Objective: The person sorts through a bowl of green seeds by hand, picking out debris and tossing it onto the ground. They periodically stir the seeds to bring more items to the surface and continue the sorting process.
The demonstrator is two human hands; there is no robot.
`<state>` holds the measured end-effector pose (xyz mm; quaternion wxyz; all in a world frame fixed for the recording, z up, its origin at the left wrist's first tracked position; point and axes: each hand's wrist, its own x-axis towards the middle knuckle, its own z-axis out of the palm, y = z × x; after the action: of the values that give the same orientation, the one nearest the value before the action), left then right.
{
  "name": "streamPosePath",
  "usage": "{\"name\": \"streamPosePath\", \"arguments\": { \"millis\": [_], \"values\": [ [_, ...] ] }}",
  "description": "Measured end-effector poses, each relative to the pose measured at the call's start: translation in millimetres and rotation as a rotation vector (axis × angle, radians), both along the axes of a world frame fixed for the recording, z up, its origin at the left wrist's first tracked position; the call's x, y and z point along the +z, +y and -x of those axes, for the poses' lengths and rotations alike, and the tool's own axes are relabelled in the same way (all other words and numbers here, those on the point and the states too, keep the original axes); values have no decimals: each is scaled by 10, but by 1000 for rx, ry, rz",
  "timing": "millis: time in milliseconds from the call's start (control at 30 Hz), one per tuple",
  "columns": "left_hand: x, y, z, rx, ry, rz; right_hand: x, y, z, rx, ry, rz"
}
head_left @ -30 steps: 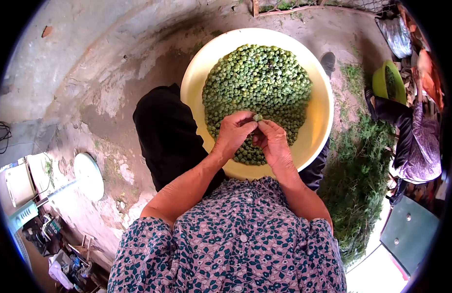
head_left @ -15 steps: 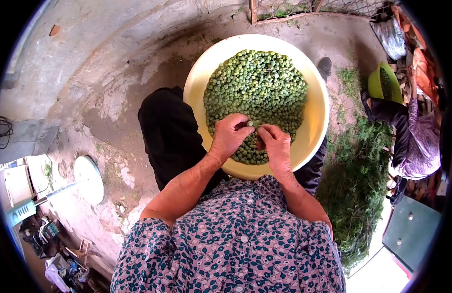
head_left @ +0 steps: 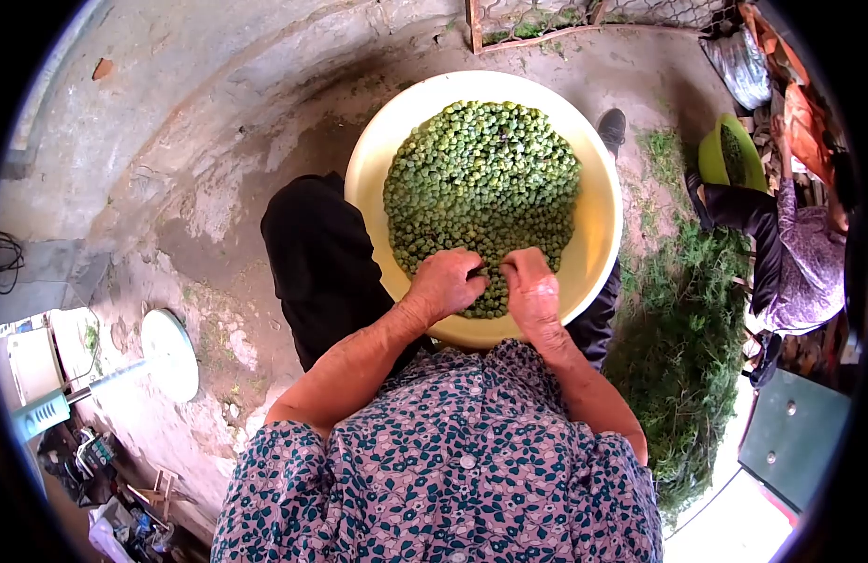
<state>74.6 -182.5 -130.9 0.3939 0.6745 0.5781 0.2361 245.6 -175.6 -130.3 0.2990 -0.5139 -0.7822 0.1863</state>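
Observation:
A large pale yellow basin [head_left: 598,225] rests between my knees. Small round green pieces [head_left: 490,169] fill much of its bottom in a thick layer. Over the near part of the pile is my left hand [head_left: 448,281], its fingers curled with the tips bent inward. My right hand [head_left: 531,286] is just to the right, a small gap away, fingers also bent down at the green pieces. Whatever the fingertips of either hand hold is hidden.
Leafy green plants [head_left: 682,357] are heaped on the ground at the right. Beyond them sits another person [head_left: 804,258] in a purple patterned top, beside a lime green bowl [head_left: 748,155]. A round white fan-like object [head_left: 169,355] stands at the left.
Both hands have moved down towards the near side of the basin. The small green piece seen between the fingertips no longer shows. The whole view has shifted slightly.

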Motion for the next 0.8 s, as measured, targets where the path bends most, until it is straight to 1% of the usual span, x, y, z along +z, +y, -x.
{"name": "streamPosePath", "arguments": {
  "millis": [33,67,100,133,167,200,233,267,300,333,433,533,567,600,700,733,800],
  "values": [
    [-28,-18,-5,-53,56,-17,-30,34,-119,-7,-36,-55],
    [-48,-40,-13,-107,110,-31,-44,55,-271,-54,-133,-40],
    [-37,-41,-15,-169,123,33,15,97,-381,-129,-139,-22],
    [-61,-55,-16,-168,121,38,166,87,-549,-272,-77,153],
    [-101,-72,-20,-226,165,51,164,89,-724,-390,4,82],
    [-123,-84,-30,-285,208,63,139,103,-983,-432,-61,3],
    [-122,-90,-37,-286,205,65,215,110,-1185,-435,-183,-111],
    [-122,-95,-36,-323,236,72,217,78,-1350,-567,-75,10],
    [-121,-102,-36,-359,267,79,228,56,-1501,-594,-96,-48],
    [-144,-107,-36,-359,266,81,256,28,-1618,-635,-151,-43],
    [-224,-107,-19,-365,256,74,294,-8,-1731,-738,-166,-9],
    [-249,-116,-5,-407,272,86,192,53,-1622,-716,-119,-47],
    [-263,-113,-5,-431,318,108,130,92,-1547,-663,-145,-76],
    [-274,-119,-8,-453,364,131,107,125,-1460,-641,-113,-10],
    [-278,-94,4,-479,410,179,-55,261,-1258,-620,-71,16],
    [-270,-89,5,-475,414,170,-112,295,-1214,-632,-87,66],
    [-250,-89,-2,-464,432,193,-284,337,-1170,-600,-161,5]
  ]
}}
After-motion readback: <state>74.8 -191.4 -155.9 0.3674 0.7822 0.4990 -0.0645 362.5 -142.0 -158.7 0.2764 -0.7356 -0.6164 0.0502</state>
